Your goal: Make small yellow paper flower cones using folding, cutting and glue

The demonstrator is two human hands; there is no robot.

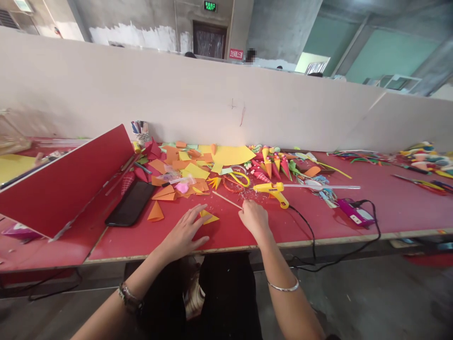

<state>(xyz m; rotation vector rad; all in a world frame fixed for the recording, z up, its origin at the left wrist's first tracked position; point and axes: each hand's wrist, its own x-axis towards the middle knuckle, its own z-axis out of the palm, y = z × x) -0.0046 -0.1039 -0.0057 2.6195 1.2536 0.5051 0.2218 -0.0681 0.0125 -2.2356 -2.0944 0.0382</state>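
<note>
My left hand (184,232) lies open with fingers spread on the red table (318,226), its fingertips touching a small yellow paper piece (209,217). My right hand (253,218) is closed in a pinch on the near end of a thin wooden stick (226,199) that slants up to the left across the table. Just beyond the right hand lies a yellow glue gun (272,190) with a clear glue stick (325,187) out of its back and a black cord running off the table edge.
Orange and yellow paper scraps (180,170), yellow-handled scissors (238,176) and paper cones (272,165) lie behind the hands. A black phone (130,203) and a tilted red board (63,182) are at left. A purple charger (355,211) sits at right. A beige partition (226,104) closes off the back.
</note>
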